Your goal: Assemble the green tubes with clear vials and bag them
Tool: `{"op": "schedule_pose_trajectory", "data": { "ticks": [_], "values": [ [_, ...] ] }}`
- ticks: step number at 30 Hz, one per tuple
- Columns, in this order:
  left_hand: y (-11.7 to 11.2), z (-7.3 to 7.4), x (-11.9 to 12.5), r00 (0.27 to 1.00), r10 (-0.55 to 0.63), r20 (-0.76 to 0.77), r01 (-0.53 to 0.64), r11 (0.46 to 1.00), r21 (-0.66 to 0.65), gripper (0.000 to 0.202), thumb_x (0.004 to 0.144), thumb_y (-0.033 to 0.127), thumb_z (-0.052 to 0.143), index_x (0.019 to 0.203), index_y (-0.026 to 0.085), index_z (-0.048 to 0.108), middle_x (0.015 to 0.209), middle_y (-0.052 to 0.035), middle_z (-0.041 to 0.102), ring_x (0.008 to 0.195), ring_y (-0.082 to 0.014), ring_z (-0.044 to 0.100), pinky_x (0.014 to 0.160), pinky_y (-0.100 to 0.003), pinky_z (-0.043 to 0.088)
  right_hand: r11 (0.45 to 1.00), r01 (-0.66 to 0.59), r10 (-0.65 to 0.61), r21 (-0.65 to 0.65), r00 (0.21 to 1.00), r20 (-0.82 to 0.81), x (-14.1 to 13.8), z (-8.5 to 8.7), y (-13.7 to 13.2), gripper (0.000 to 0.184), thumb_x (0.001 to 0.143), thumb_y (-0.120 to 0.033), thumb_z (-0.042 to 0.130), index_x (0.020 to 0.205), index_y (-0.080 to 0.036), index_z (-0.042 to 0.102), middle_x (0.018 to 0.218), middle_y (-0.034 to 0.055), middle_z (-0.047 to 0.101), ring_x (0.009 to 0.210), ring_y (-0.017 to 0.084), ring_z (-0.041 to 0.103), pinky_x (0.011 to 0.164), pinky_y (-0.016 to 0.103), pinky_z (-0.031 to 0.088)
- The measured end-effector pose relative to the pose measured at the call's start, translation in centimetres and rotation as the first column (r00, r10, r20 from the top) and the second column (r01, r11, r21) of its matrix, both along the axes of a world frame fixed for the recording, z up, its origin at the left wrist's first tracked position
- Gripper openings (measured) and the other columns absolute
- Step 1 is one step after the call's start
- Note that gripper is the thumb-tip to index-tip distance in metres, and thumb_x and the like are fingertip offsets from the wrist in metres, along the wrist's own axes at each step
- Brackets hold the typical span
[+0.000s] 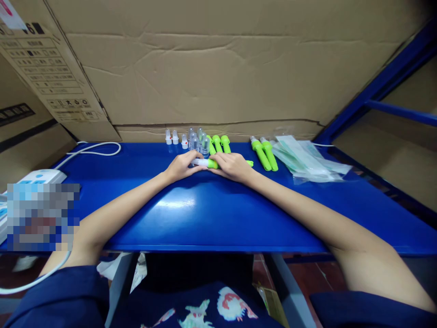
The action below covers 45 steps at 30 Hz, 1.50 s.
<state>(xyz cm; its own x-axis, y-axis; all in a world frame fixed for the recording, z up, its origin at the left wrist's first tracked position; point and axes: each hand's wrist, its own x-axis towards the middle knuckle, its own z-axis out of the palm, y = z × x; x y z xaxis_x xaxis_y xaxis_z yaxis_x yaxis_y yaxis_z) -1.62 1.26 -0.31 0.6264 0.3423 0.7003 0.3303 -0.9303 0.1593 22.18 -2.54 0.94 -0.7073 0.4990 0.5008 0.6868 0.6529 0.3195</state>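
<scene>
My left hand (182, 166) is closed around the clear-and-white end of a small green-handled light stick (212, 163). My right hand (234, 166) grips its green end, so the stick lies level between both hands, just above the table. A bit of green strap or handle shows beyond the right hand. Just behind my fingers stand several clear plastic domes (205, 145) and several bare green handles (225, 144). Farther left are three white pieces with clear tips (168, 138). To the right lie two green light sticks (262, 155) with clear tips.
Clear plastic packets with pale green strips (307, 157) lie at the back right of the blue table (211, 218). On the left sit a white power strip (41, 176), its cable and a blurred-out object (43, 216). Cardboard (218, 77) walls the back; a blue metal frame (372, 82) rises right.
</scene>
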Motion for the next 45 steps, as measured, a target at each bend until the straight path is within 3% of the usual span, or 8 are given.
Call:
{"op": "schedule_pose_trajectory", "data": {
  "ticks": [7, 11, 23, 34, 42, 45],
  "values": [
    [0.03, 0.06, 0.12, 0.994, -0.096, 0.046, 0.094, 0.994, 0.05, 0.037, 0.093, 0.041, 0.064, 0.118, 0.014, 0.059, 0.11, -0.0128, 0.069, 0.104, -0.0206, 0.068, 0.087, -0.031, 0.056, 0.999, -0.008, 0.01, 0.047, 0.999, -0.052, 0.2, -0.22, 0.09, 0.055, 0.104, -0.054, 0.034, 0.113, -0.009, 0.065, 0.091, 0.0126, 0.073, 0.076, 0.02, 0.068, 0.059, 0.029, 0.04],
    [-0.01, 0.1, 0.13, 0.997, -0.077, 0.016, 0.077, 0.997, 0.022, 0.036, 0.094, 0.043, 0.062, 0.118, 0.016, 0.06, 0.113, -0.0129, 0.068, 0.105, -0.0211, 0.068, 0.089, -0.033, 0.056, 1.0, -0.002, 0.004, 0.027, 0.996, -0.085, 0.23, -0.52, 0.17, 0.056, 0.104, -0.055, 0.034, 0.114, -0.009, 0.064, 0.094, 0.0134, 0.074, 0.078, 0.021, 0.069, 0.059, 0.029, 0.041],
    [-0.19, -0.29, 0.23, 0.994, 0.022, -0.111, -0.03, 0.997, -0.069, 0.042, 0.095, 0.051, 0.055, 0.115, 0.015, 0.061, 0.093, -0.0074, 0.075, 0.072, -0.017, 0.071, 0.066, -0.024, 0.051, 0.999, -0.029, 0.026, -0.035, 0.995, -0.098, -0.42, -0.66, -0.19, 0.063, 0.104, -0.057, 0.029, 0.121, -0.006, 0.062, 0.099, 0.0173, 0.075, 0.084, 0.025, 0.072, 0.063, 0.031, 0.048],
    [-0.51, 0.03, 0.29, 0.993, -0.001, -0.12, -0.004, 0.999, -0.044, 0.043, 0.095, 0.05, 0.055, 0.117, 0.014, 0.062, 0.097, -0.01, 0.075, 0.076, -0.0181, 0.072, 0.069, -0.026, 0.053, 0.998, -0.067, 0.067, 0.012, 0.992, -0.111, -0.47, -0.94, -0.05, 0.064, 0.104, -0.057, 0.03, 0.125, -0.005, 0.06, 0.101, 0.018, 0.074, 0.086, 0.024, 0.072, 0.065, 0.031, 0.05],
    [-0.63, 0.02, 0.33, 0.991, 0.037, -0.125, -0.046, 0.997, -0.068, 0.041, 0.094, 0.049, 0.056, 0.112, 0.013, 0.064, 0.092, -0.0091, 0.075, 0.078, -0.0191, 0.072, 0.07, -0.026, 0.052, 0.998, -0.061, 0.061, 0.032, 0.998, 0.007, -0.53, -0.5, -0.3, 0.057, 0.105, -0.052, 0.032, 0.134, -0.011, 0.058, 0.097, 0.0129, 0.072, 0.078, 0.021, 0.068, 0.058, 0.029, 0.043],
    [-0.7, 0.03, 0.3, 0.991, 0.048, -0.122, -0.059, 0.995, -0.086, 0.039, 0.094, 0.048, 0.055, 0.111, 0.013, 0.064, 0.094, -0.0094, 0.075, 0.082, -0.0201, 0.072, 0.073, -0.027, 0.053, 0.998, -0.058, 0.057, 0.033, 0.997, 0.046, -0.59, -0.28, -0.46, 0.05, 0.105, -0.046, 0.036, 0.137, -0.014, 0.058, 0.104, 0.0129, 0.071, 0.079, 0.02, 0.067, 0.058, 0.028, 0.042]
  ]
}}
